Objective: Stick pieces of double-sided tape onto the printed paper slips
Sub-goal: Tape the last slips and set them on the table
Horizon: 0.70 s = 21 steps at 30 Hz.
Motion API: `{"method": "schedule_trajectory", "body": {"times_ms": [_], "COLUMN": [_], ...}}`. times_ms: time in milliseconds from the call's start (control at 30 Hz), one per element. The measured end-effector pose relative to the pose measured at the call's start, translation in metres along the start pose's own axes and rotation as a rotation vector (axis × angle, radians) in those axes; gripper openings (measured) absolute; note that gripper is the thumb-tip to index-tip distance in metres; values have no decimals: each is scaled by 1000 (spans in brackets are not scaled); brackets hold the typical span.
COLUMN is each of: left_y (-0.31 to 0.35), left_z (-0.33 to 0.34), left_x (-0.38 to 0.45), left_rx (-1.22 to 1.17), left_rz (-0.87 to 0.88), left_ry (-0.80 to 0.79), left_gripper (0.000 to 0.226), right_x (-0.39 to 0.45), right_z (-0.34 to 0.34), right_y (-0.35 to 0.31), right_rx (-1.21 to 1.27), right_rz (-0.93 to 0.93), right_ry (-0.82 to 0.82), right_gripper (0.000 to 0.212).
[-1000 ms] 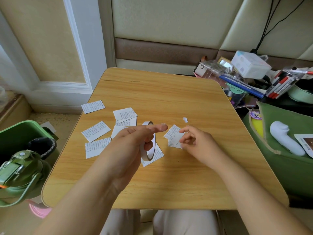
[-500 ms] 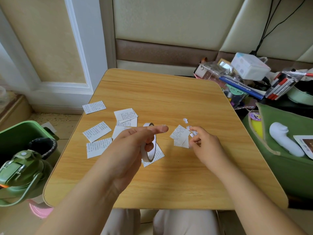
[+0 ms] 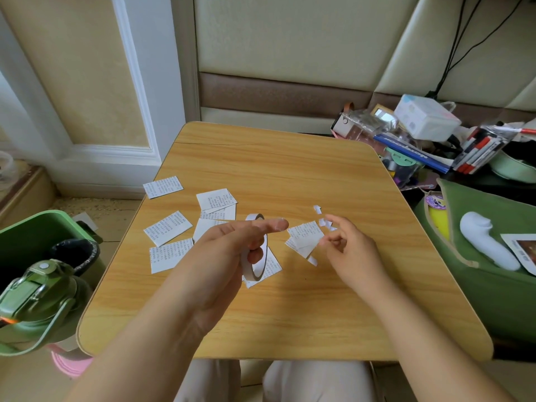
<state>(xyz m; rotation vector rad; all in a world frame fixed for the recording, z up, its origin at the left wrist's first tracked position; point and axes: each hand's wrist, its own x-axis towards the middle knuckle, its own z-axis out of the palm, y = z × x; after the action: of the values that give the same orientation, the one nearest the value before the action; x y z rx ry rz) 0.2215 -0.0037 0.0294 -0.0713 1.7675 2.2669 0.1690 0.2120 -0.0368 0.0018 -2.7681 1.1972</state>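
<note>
here the tape roll is gripped by the left hand mid-table; the right hand, fingers curled, pinches a slip. slips are judged light, floppy, best pinched at an edge; tape is prob. sticky.

head cam, looking fwd-down, table close

Wooden table against cream padded wall panels; white door trim left; soft daylight.
</note>
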Motion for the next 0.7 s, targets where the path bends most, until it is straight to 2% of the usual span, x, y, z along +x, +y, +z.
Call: {"method": "schedule_trajectory", "body": {"times_ms": [67, 133, 267, 433, 700], "left_y": [0, 0, 1, 4, 10], "left_z": [1, 3, 4, 7, 11], "left_x": [-2, -2, -3, -4, -8], "left_rx": [17, 55, 210, 292, 330], "left_rz": [12, 12, 42, 44, 45], "left_ry": [-16, -6, 11, 42, 32], "left_gripper": [21, 18, 22, 27, 29], "right_x": [-4, -11, -25, -31, -35], "right_z": [-3, -9, -22, -26, -24], "right_y": [-17, -42, -81, -87, -84], "right_rx": [107, 265, 305, 286, 364], "right_rz": [-50, -132, -327, -292, -277], "right_ry": [48, 30, -89, -223, -195], "right_gripper": [25, 15, 13, 10, 7]}}
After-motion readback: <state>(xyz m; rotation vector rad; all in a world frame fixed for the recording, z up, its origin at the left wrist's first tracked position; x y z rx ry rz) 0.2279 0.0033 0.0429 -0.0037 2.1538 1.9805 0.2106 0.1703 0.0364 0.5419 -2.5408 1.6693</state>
